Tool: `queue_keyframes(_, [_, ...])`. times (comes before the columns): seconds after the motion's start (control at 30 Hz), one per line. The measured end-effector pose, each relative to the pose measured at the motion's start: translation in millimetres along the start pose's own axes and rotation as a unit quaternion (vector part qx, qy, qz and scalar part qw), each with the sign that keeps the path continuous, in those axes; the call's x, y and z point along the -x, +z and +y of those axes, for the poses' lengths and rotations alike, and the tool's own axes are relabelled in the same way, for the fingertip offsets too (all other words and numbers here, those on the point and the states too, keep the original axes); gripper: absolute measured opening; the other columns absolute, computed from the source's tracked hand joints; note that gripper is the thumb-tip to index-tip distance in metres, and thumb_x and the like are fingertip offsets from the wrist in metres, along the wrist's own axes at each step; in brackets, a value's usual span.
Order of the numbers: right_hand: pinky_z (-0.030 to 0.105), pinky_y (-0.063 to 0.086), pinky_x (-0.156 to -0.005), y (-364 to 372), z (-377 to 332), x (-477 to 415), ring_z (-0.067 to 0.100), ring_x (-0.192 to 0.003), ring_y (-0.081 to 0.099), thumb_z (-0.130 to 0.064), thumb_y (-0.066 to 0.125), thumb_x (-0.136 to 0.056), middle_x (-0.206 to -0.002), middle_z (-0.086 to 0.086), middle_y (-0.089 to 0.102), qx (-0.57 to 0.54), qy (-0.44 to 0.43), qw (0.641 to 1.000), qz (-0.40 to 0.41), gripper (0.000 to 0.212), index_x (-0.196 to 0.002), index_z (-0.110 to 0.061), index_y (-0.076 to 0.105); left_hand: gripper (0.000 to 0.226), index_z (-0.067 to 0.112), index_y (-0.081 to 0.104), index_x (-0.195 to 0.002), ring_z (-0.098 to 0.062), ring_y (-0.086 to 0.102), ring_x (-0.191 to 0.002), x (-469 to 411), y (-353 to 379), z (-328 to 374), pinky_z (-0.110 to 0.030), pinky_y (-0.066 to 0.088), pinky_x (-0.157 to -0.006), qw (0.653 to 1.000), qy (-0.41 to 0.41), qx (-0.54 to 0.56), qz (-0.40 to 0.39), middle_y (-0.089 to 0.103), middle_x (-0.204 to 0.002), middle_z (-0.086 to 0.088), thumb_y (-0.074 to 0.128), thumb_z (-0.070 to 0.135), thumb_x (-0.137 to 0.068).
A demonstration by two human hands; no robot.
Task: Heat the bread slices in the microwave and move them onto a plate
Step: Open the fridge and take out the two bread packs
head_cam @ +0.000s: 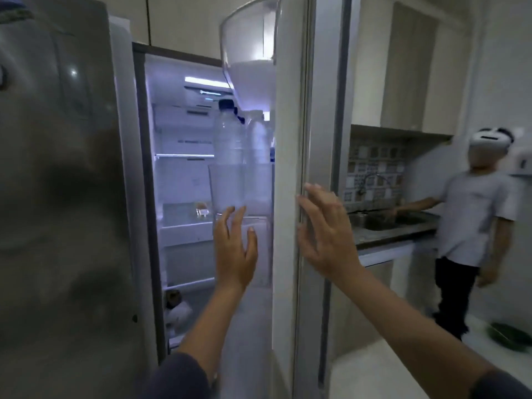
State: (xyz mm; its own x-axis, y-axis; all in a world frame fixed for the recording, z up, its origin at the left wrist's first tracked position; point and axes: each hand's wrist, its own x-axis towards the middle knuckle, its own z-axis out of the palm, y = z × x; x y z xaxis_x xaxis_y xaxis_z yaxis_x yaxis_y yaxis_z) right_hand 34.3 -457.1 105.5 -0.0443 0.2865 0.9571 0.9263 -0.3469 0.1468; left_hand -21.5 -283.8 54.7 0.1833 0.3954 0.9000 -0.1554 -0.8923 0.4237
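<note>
Left hand point(234, 251) hovered, fingers apart, before clear plastic door bin point(227, 191); right hand point(322, 234), fingers spread, lay at white fridge door's edge point(288, 168). Shelf items point(201, 211) were too blurred to identify.

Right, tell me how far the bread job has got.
Done: the tall white fridge door stands open, the inside lit. In hand: the left hand, open and empty, reaches toward the clear door bin of plastic bottles; the right hand lays straight fingers at the door's edge. Left: everything; no bread, microwave or plate shows yet.
</note>
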Motion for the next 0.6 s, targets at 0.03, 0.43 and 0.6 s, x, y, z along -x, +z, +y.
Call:
queue_keyframes(0.03, [0.037,0.015,-0.117,-1,1,-2,0.022,-0.137,0.028,-0.021,0.047,-0.085,-0.144,0.005,0.032,0.025,-0.006,1.000,-0.018,0.050,-0.134,-0.014,0.040,0.047,0.017,0.042,-0.135,-0.016,0.030,-0.129,-5,4,4,-0.031,0.028,-0.107,1.000,0.007,0.000,0.003,0.038,-0.139,-0.011,0.039,0.033,-0.091])
queue_keyframes(0.43, [0.051,0.001,-0.117,19,53,14,0.032,-0.146,-0.006,-0.039,0.042,-0.092,-0.159,0.003,-0.001,0.135,0.152,0.979,-0.030,0.066,-0.149,-0.034,0.008,0.060,0.041,0.013,-0.140,0.005,0.005,-0.135,-43,92,23,-0.018,0.018,-0.108,0.976,0.056,0.142,-0.156,0.009,-0.157,0.006,0.024,0.060,-0.085])
queue_keyframes(0.6, [0.041,0.011,-0.116,3,99,19,0.027,-0.146,-0.001,-0.038,0.037,-0.092,-0.158,0.007,0.000,0.130,0.244,0.961,0.016,0.065,-0.146,-0.041,0.003,0.058,0.036,0.016,-0.144,-0.018,0.015,-0.143,-54,142,23,-0.028,0.019,-0.108,0.968,0.072,0.148,-0.191,0.009,-0.157,0.002,0.034,0.050,-0.091])
